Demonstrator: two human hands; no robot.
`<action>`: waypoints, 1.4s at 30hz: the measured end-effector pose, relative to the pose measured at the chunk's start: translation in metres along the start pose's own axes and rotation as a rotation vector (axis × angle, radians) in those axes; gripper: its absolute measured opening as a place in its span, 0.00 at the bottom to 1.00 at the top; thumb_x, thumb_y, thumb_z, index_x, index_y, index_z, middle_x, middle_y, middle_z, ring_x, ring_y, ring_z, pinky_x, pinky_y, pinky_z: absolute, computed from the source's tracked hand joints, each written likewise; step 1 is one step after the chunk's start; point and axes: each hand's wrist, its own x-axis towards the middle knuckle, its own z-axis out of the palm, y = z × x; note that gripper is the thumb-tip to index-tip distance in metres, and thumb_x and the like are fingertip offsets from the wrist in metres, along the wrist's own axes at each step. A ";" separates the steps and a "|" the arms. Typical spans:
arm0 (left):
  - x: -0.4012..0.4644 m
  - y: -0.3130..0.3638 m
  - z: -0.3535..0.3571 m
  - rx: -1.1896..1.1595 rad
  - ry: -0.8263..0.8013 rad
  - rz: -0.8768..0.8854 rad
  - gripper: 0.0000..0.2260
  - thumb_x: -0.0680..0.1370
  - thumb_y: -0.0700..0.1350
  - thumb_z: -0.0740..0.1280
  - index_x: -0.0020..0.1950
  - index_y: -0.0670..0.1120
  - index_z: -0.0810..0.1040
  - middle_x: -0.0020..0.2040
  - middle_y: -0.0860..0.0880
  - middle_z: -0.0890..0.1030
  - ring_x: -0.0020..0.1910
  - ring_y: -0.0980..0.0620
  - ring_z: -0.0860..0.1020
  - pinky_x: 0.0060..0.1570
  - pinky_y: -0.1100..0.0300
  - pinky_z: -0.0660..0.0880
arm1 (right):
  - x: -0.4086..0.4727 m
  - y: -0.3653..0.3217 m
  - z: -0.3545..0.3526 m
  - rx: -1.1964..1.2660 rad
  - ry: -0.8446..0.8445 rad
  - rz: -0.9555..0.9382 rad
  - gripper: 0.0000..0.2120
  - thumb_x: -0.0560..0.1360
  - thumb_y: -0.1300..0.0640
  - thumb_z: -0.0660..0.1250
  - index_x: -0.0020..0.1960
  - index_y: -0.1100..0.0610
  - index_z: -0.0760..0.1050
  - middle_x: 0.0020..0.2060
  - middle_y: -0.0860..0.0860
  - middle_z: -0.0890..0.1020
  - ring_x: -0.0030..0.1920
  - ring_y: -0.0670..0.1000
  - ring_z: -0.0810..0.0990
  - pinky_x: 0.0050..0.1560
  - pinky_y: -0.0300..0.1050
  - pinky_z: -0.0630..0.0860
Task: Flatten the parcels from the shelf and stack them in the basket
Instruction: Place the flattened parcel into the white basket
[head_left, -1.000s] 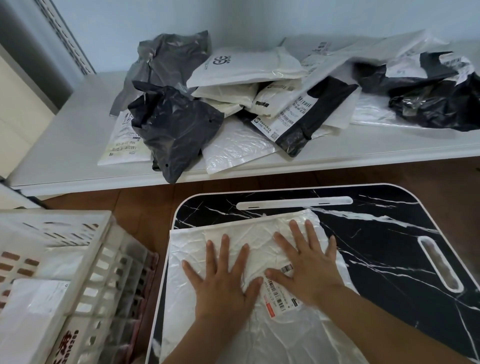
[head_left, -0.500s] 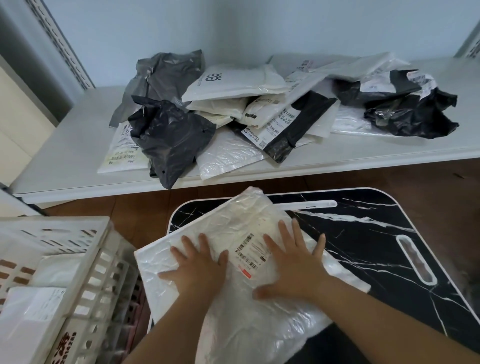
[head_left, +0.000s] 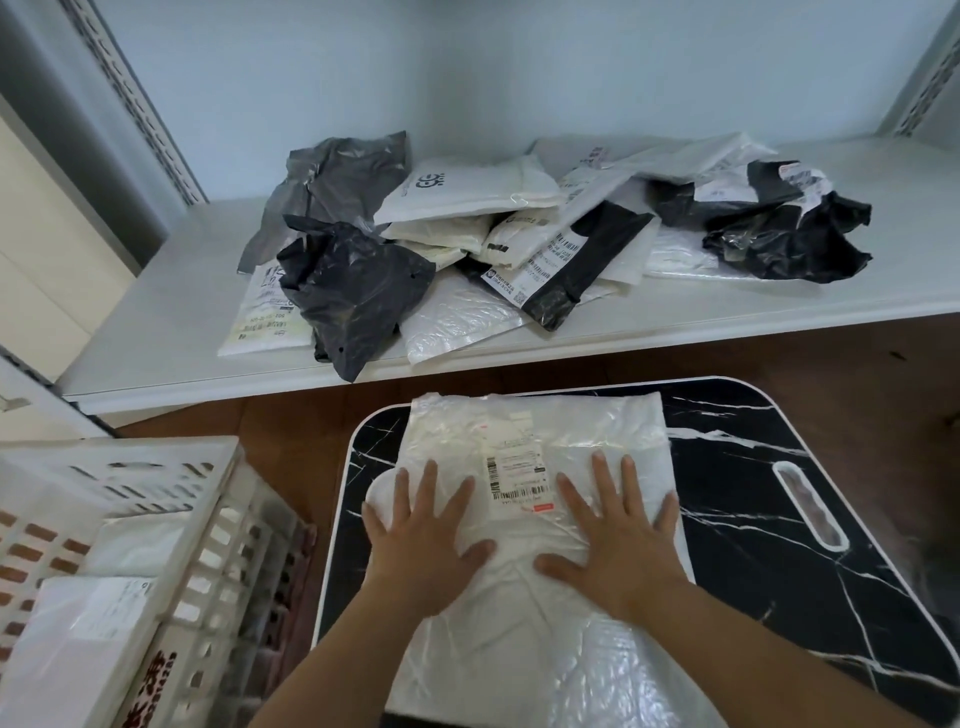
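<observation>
Both the left hand (head_left: 426, 540) and the right hand (head_left: 615, 535) now press flat, fingers spread, on the white poly mailer (head_left: 535, 467), turned square again on the marble-patterned table (head_left: 769, 467), probably nearly ready for the white basket (head_left: 171, 525).

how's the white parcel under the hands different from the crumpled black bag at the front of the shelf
The white parcel lies spread flat on the marble-patterned table; the black bag sits bunched on the shelf, overhanging its edge. Both hands, left and right, press the white parcel; nothing touches the black bag. Both are plastic mailers.
</observation>
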 end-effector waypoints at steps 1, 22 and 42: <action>0.000 0.001 0.007 -0.003 0.005 0.030 0.35 0.71 0.74 0.40 0.74 0.65 0.33 0.76 0.51 0.29 0.75 0.41 0.30 0.69 0.30 0.39 | 0.000 0.002 0.001 -0.006 0.004 -0.005 0.44 0.66 0.19 0.41 0.68 0.38 0.21 0.68 0.51 0.19 0.68 0.58 0.18 0.68 0.74 0.33; 0.020 0.027 0.050 0.034 0.074 0.100 0.32 0.75 0.73 0.50 0.75 0.59 0.63 0.77 0.47 0.62 0.74 0.36 0.60 0.58 0.24 0.60 | 0.019 0.009 0.043 0.051 0.216 -0.055 0.38 0.71 0.22 0.48 0.74 0.42 0.62 0.76 0.59 0.61 0.75 0.67 0.55 0.63 0.78 0.51; 0.016 0.030 0.013 -0.053 0.236 0.046 0.22 0.80 0.61 0.47 0.66 0.51 0.70 0.61 0.50 0.72 0.61 0.48 0.69 0.64 0.51 0.65 | 0.025 -0.012 0.011 0.037 0.381 -0.181 0.30 0.74 0.33 0.51 0.61 0.51 0.77 0.50 0.53 0.78 0.52 0.56 0.76 0.57 0.56 0.73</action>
